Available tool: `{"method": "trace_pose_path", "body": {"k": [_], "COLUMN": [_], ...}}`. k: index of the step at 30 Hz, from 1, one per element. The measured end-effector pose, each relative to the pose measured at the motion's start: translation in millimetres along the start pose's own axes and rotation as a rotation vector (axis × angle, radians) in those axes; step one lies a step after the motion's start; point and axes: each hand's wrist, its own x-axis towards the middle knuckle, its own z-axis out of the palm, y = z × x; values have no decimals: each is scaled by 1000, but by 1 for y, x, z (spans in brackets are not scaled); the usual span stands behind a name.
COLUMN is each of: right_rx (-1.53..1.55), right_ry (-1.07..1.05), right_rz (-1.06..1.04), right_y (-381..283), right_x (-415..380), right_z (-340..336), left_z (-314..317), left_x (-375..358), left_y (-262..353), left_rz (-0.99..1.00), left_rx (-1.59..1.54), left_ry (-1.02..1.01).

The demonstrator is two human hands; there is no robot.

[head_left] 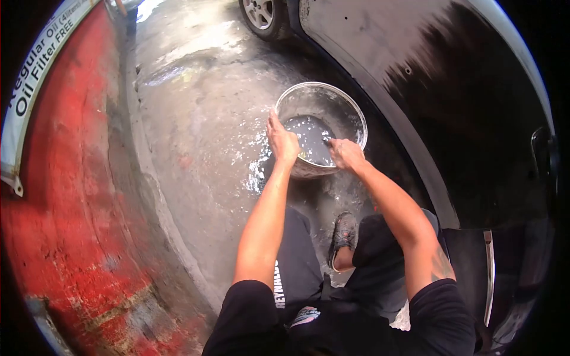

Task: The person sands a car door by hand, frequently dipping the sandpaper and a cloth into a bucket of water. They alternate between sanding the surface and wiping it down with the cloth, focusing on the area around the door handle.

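The dark circular edge of the view cuts off much around the person: the car (469, 136) on the right shows only in part, its wheel (260, 13) is cropped at the top, and the sign (41, 71) at upper left loses its ends, though "Oil Filter FREE" reads clearly. The forearms and knees leave only one shoe (343, 230) plainly in sight, and white lettering on the trousers (300, 249) is partly covered by the left arm. Most of the bucket's near outer side lies behind the right hand (346, 154) or in shadow. That hand is curled closed at the near right rim, with a small dark thing (328, 141) by its fingertips; what this is, and whether the hand grips it or the rim, cannot be told. The left hand (283, 139) lies against the left rim with its fingers fairly straight and together; whether it grips cannot be told. The bucket (320, 98) is on the wet floor (196, 142), in front of the knees and beside the car. It is round and pale, with a thick light rim and smudged inner walls, and holds murky grey water (310, 149) flecked with bright spots.
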Motion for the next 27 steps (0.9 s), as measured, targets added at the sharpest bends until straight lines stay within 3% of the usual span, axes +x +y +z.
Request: {"method": "trace_pose_path", "body": {"k": [5,11,14,16,18,19,21,22,24,27], "right_rx": [-37,-18,-111,-164,-321,-241,-133,-9,42,106], "right_ry": [-126,-171,-398,-527,-645,-654,-796,-877,-784,-830], "right_rz": [-314,-365,-345,-445,-648,-743,-815,-755,-811,-763], "right_y": [22,48,37,33,11,14,1,-3,-16,-23], "right_x": [51,141,164,175,172,179,170,168,158,144], "right_z": [3,21,30,59,68,106,106,109,117,85], "left_z": [-1,2,1,-6,-10,-9,-8,-8,-6,-9], "left_x": [6,4,-3,-3,-1,-2,-5,-6,-6,-7], "left_y": [1,-4,-12,-5,0,-2,-6,-6,-1,11], "left_rz": [-37,47,34,40,-98,-85,-34,-4,-94,-134], "left_rx": [56,72,63,62,94,110,145,156,194,138], "left_ry": [-48,-12,-31,-30,-65,-60,-58,-65,-65,-56]}}
